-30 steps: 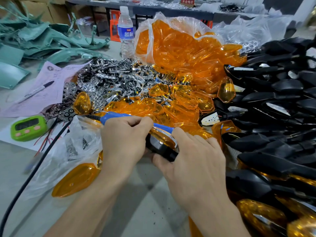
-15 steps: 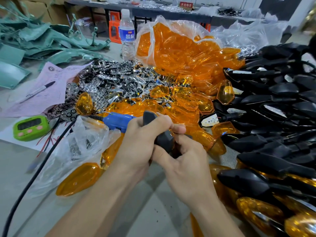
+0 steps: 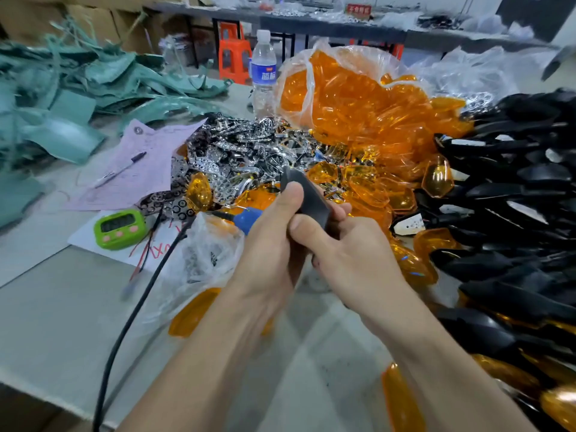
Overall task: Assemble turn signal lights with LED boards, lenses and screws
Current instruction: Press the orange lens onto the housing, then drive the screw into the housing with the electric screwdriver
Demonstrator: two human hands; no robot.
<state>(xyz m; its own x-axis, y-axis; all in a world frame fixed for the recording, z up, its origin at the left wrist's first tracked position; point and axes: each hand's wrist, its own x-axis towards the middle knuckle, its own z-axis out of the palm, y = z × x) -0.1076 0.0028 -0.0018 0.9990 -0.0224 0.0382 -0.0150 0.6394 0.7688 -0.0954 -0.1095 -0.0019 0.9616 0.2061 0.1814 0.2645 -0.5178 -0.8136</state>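
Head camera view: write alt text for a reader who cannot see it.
A left hand and a right hand together grip a black turn signal housing above a grey table, a blue corded screwdriver poking out behind the left hand. Behind lie a bag of orange lenses, a heap of chrome reflectors and, at right, stacked black housings.

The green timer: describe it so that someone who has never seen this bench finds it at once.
On the left half of the grey table lies a pink paper sheet with a pen on it. Just nearer than that sheet, on white paper, sits the green timer. It alone is bright lime, with a dark screen and pink buttons.
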